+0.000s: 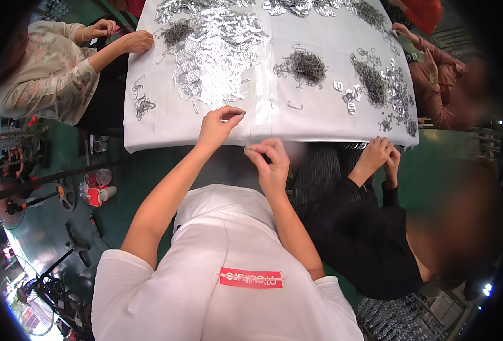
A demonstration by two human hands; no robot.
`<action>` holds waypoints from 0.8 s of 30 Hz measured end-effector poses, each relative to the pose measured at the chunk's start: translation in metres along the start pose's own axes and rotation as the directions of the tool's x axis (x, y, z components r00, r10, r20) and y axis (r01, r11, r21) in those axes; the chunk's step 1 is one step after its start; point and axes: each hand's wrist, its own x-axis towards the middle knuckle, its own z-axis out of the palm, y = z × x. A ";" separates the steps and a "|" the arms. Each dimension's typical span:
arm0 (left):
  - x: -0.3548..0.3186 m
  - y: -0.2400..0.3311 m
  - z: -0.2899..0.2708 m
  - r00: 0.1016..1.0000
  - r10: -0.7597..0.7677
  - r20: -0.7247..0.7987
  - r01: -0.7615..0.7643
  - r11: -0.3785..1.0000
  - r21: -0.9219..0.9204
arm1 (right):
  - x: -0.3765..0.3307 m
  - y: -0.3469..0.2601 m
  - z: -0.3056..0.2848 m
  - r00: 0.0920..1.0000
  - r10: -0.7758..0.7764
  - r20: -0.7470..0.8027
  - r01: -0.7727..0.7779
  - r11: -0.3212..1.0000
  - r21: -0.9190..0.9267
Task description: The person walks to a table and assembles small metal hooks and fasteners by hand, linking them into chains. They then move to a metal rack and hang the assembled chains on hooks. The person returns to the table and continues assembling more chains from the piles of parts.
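Left hand (218, 126) at the near edge of the white-covered table (319, 122), fingertips pinched together just under the big heap of flat shiny silver metal strips (220, 48). Whether it holds a piece: cannot tell, too small. Right hand (269, 161) just off the table edge, above the lap, thumb and forefinger closed on a small thin silvery metal piece (248, 149) that sticks out to the left of the fingertips. The two hands are near each other, not touching.

The piece: tiny, bright, narrow; shape otherwise unclear.

On the cloth: dark tangled pile of bent wire hooks (306, 67) right of centre, one loose wire hook (294, 105) near the front edge, a second dark wire pile (373, 85) further right with small shiny silver square clips (348, 98) beside it, a smaller wire tangle (142, 104) at the left side.

Labels: red rectangular patch with white print (250, 278) on the white shirt (223, 284), low in frame. Red-and-white containers (96, 195) on the green floor, left of the table.

Other people: a person in a black top (365, 238) on the right, hands together at the table edge; a person in a pale floral top (52, 74) upper left, hands on the table corner.
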 end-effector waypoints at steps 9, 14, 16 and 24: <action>-0.065 0.050 0.012 0.997 -0.074 0.007 0.073 0.958 -0.278 | 0.005 0.008 -0.007 0.999 -0.023 0.033 0.025 0.998 -0.059; -0.074 0.046 0.015 0.998 -0.035 -0.052 0.025 0.984 -0.176 | 0.002 0.011 -0.008 0.995 -0.044 0.086 0.058 0.983 -0.173; -0.076 0.044 0.015 0.998 -0.021 -0.063 0.011 0.990 -0.144 | 0.001 0.013 -0.008 0.992 -0.056 0.116 0.079 0.976 -0.203; -0.086 0.046 0.002 0.991 0.124 -0.054 -0.121 0.991 0.056 | 0.002 0.021 -0.003 0.977 -0.088 0.196 0.136 0.960 -0.246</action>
